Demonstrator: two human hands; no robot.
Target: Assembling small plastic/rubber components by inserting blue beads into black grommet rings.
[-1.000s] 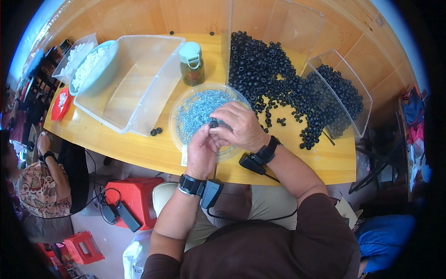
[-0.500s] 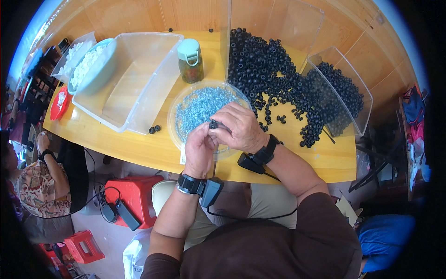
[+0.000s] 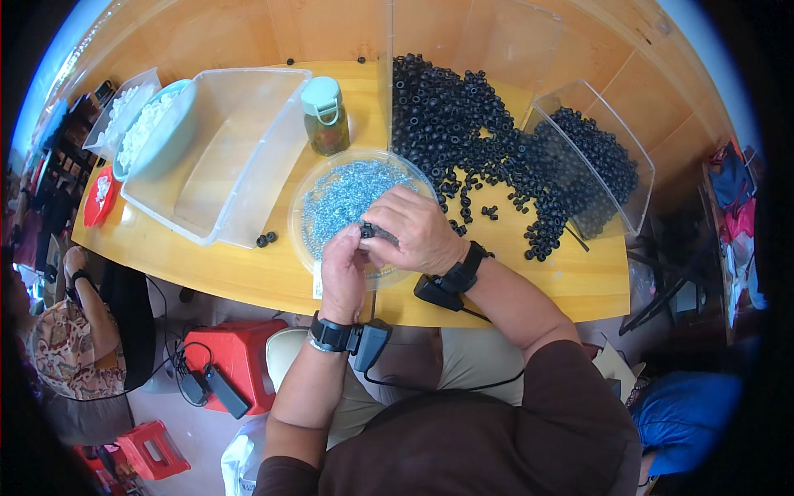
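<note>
Over the near edge of the round clear tray (image 3: 295, 248), my two hands meet at a small black ring-shaped part (image 3: 366, 231). My left hand (image 3: 343, 269) pinches it between thumb and fingertips. My right hand (image 3: 420, 230) closes in from the right, its fingers curled against the same spot; something dark shows under them, and the palm side is hidden. Inside the tray lies a spread of small, shiny light-blue pieces (image 3: 343, 192). To the right, a large heap of black ring-shaped parts (image 3: 451, 107) covers the table, much like the one between my fingers.
A tipped clear bin (image 3: 616, 178) spills black parts at the right. Behind the tray stands a bottle (image 3: 326, 124) with a mint lid. Leftward are a long clear bin (image 3: 223, 157), a bowl (image 3: 186, 124) of white pieces and a red dish (image 3: 93, 211). Another person's arm (image 3: 98, 318) shows far left.
The whole view has shifted slightly, with the table things a little further left. My hands stay together at the black part; the fingers have turned it a little.
</note>
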